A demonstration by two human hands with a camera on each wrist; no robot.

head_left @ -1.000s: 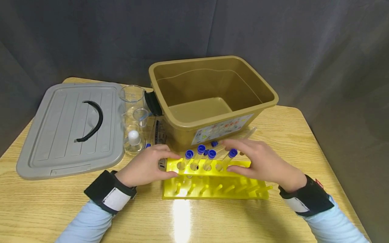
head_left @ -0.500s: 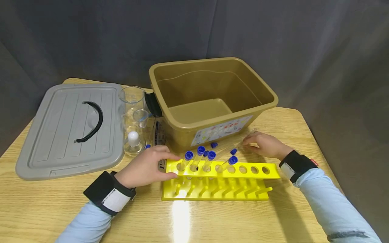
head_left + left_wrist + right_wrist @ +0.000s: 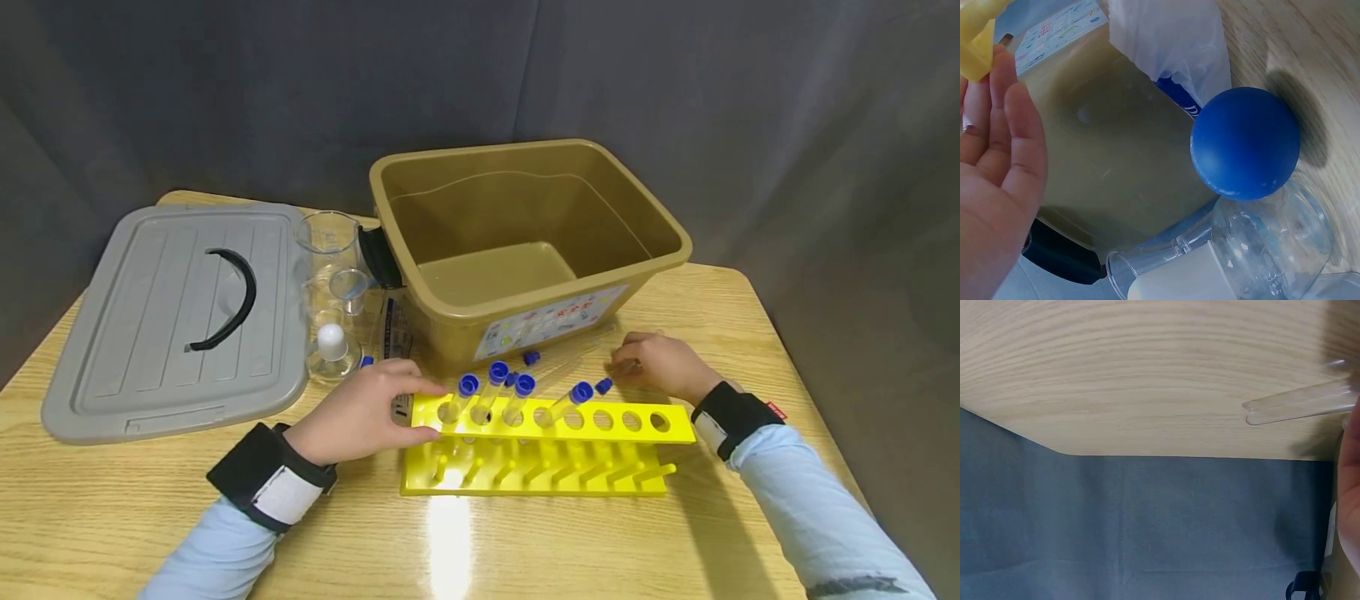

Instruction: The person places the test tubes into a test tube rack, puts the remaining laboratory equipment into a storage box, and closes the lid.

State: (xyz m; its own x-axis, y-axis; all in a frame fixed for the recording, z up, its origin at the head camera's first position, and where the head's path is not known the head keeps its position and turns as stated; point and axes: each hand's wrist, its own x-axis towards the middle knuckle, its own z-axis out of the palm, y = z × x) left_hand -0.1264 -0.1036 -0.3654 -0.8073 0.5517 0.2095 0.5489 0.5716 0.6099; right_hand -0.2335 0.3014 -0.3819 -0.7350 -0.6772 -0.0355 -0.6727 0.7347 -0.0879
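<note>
A yellow test tube rack (image 3: 555, 425) stands on the table. Several blue-capped test tubes (image 3: 517, 398) lean in the holes of its left half. My left hand (image 3: 367, 408) grips the rack's left end between thumb and fingers. To the right, behind the rack, my right hand (image 3: 663, 367) holds another test tube (image 3: 1300, 403) low over the table; its blue cap (image 3: 603, 386) points toward the rack. Fingers hide the middle of that tube. More clear tubes (image 3: 558, 362) with blue caps lie between the rack and the brown bin (image 3: 465, 312).
A grey lid (image 3: 165, 333) with a black handle lies at the left. Between lid and bin stand a glass beaker (image 3: 327, 233), a white-capped glass bottle (image 3: 332, 350) and a plastic bag (image 3: 396, 329). A round blue knob (image 3: 1245, 142) shows in the left wrist view.
My right hand has left the rack and reached to the tubes behind it, taking hold of one. That tube's cap has shifted right. The left hand stays on the rack.
</note>
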